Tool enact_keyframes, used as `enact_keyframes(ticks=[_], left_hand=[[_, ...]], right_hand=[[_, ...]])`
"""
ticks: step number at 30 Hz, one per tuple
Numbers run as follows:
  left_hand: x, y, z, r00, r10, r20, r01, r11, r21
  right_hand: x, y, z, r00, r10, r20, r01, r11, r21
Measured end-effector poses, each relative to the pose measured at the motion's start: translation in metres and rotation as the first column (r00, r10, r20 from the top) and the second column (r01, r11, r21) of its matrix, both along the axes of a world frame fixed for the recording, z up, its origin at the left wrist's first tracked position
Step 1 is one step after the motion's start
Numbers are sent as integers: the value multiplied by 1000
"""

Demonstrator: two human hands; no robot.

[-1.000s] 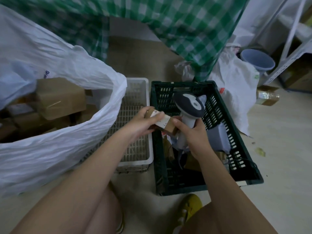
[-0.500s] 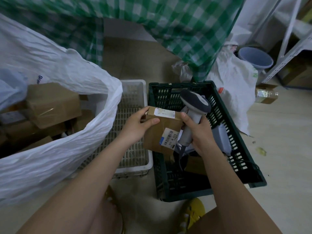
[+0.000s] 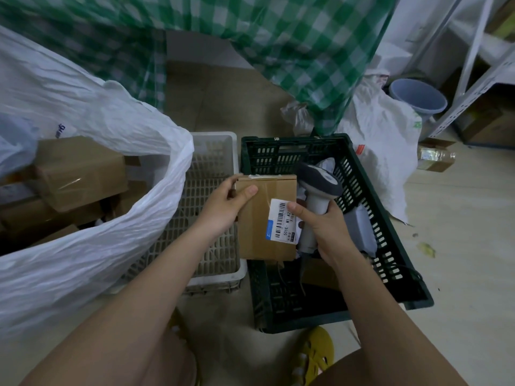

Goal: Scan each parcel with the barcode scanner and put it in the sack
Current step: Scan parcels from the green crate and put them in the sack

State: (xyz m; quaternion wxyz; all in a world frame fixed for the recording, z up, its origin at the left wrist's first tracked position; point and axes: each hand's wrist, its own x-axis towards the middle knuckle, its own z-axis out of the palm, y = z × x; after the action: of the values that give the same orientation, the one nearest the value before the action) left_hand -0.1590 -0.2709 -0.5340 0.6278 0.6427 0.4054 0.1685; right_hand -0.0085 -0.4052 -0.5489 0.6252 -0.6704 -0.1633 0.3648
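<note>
A flat brown cardboard parcel point(image 3: 262, 229) with a white barcode label faces me over the gap between two crates. My left hand point(image 3: 223, 207) grips its upper left corner, thumb on the front face. My right hand point(image 3: 320, 227) holds the grey-and-white barcode scanner point(image 3: 317, 188) by its handle, just right of the parcel, thumb touching the label's edge. The big white sack point(image 3: 117, 227) lies open on the left with several brown boxes point(image 3: 78, 174) inside.
A dark green crate point(image 3: 390, 246) under my right hand holds a grey pouch and more parcels. A white crate point(image 3: 214, 213) stands between it and the sack. A green checked cloth hangs behind; a bucket, white bag and shelf frame stand at right. Yellow shoe below.
The parcel has been turned from edge-on to flat, so its barcode label now faces up. The scanner head has swung from facing me to pointing away, right beside the parcel.
</note>
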Motion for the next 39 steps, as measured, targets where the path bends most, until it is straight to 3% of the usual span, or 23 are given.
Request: enact_keyframes(ticks=[2,7,12,16,20,23,31,39], left_hand=[[1,1,-3,1000,7,5,-7,1000,-24],[-3,-1,-6,980,-198,-22,195,977,-88],[-4,11,-10,996,-65,-67,67,997,37],[-7,18,-19,985,-46,-166,65,992,109],[-13,22,-31,961,-65,-269,105,985,134],[-16,25,-38,962,-42,-270,85,985,151],[-17,23,-45,952,-25,-306,75,985,153],[-12,18,-46,951,-34,-309,87,984,157]], right_hand=[[0,2,-1,998,-47,-35,48,999,19],[5,3,-6,986,-110,-126,119,991,62],[12,0,-5,984,-139,-108,141,990,6],[4,-15,8,987,105,119,-85,983,-164],[-16,-35,7,923,350,163,-312,924,-221],[-26,-44,4,853,464,240,-383,867,-318],[-29,-60,14,750,546,374,-373,816,-442],[-30,-65,22,740,526,418,-350,833,-429]])
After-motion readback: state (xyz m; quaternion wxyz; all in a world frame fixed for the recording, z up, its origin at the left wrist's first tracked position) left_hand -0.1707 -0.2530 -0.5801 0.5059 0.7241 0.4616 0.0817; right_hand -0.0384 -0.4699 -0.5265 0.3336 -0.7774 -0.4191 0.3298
